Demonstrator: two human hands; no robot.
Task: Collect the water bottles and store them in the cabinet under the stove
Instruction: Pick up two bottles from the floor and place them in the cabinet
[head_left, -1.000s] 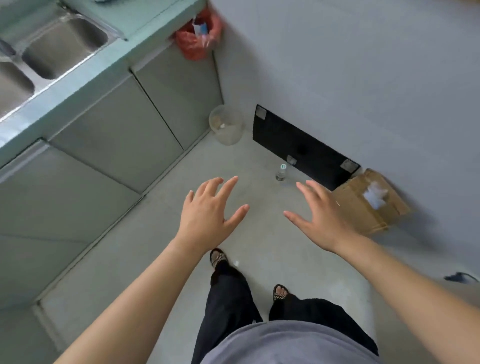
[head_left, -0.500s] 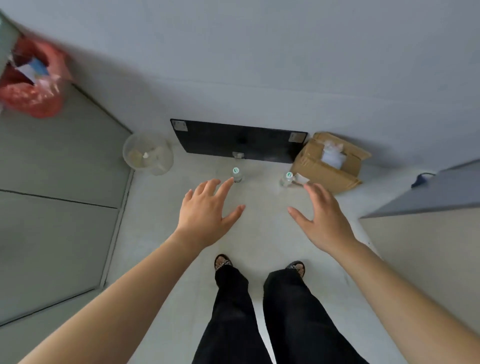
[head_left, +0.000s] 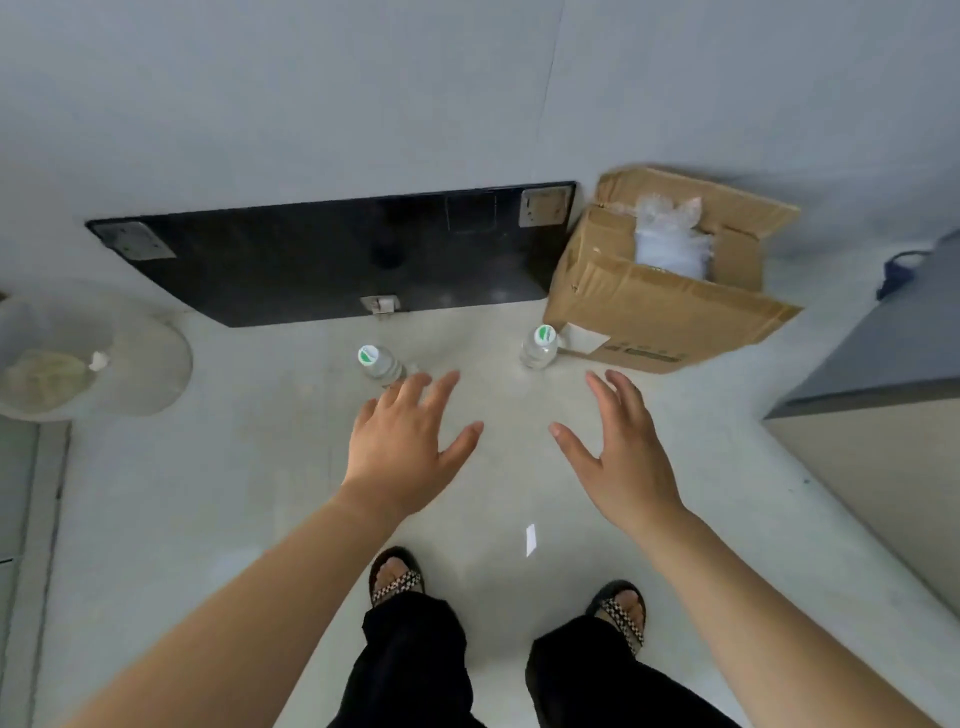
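Two small clear water bottles with green-and-white caps stand upright on the pale floor. The left bottle (head_left: 378, 365) is just beyond the fingertips of my left hand (head_left: 408, 447). The right bottle (head_left: 540, 347) stands beside a cardboard box, a short way beyond my right hand (head_left: 618, 457). Both hands are held out over the floor with fingers spread and nothing in them. No cabinet under a stove shows in this view.
A black panel (head_left: 322, 260) leans against the grey wall behind the bottles. An open cardboard box (head_left: 665, 306) with plastic wrap sits at the right. A clear bin (head_left: 130, 364) stands at the left, a grey counter (head_left: 883, 358) at the right edge.
The view has turned from the sink cabinets to the wall and come closer. Both bottles now appear larger, and my hands reach nearer to them.
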